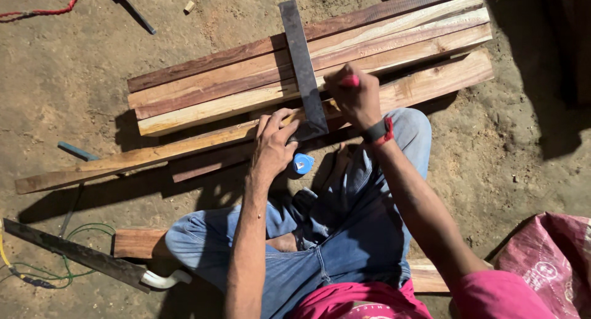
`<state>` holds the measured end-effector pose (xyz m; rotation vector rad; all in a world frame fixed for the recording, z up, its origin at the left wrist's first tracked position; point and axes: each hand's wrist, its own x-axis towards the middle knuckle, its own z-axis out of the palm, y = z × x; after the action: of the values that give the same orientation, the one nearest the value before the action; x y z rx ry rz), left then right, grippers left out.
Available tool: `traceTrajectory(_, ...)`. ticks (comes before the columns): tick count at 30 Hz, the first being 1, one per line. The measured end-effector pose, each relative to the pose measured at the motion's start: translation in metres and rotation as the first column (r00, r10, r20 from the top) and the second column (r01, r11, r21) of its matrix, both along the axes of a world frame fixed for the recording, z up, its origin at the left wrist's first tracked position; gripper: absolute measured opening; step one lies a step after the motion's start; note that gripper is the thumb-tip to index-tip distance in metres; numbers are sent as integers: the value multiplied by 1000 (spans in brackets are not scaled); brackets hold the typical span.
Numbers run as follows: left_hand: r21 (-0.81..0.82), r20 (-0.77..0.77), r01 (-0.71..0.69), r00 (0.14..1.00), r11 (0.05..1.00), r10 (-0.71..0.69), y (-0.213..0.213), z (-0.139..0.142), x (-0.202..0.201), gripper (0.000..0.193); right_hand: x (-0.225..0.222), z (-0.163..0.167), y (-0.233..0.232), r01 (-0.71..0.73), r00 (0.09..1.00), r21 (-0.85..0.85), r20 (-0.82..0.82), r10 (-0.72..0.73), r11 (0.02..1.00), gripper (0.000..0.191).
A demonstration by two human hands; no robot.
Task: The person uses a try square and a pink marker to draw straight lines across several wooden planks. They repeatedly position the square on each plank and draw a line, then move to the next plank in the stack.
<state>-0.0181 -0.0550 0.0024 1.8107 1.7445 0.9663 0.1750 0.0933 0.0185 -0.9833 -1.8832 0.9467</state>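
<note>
Several reddish and pale wooden planks [246, 79] lie side by side on the dirt floor in front of my knees. A dark metal try square [303, 66] lies across them. My left hand [274, 143] presses flat on the square's lower end and the nearest plank [154, 154]. My right hand [356, 97] is closed on a red pencil [349, 80], its tip against the plank beside the square's blade. A blue tape measure [302, 164] sits just below my left hand.
A machete-like blade with a white handle [80, 255] lies at lower left over green wire [86, 233]. A red cord [43, 11] and dark tool [132, 10] lie at top left. A pink sack [548, 257] sits at lower right. I sit on a low plank [138, 242].
</note>
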Motion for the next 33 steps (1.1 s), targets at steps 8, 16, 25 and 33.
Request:
traceTrajectory(8,-12,-8,-8,1000,1000,8,1,3,2,55,31,17,-56,-183,977,-210,-149,154,960,14)
traceTrajectory(16,9,-25,-33,999,999,34,1,3,6,58,69,19,-102,-72,992,-343,78,104,937,28)
traceTrajectory(25,159,124,-123,987,980,104,-8,0,5,55,56,-15,-136,12,999,-453,-41,-34,892,53)
traceTrajectory(33,18,644,-296,734,955,215,-80,11,58,55,9,-28,-154,-351,928,-148,76,365,925,75)
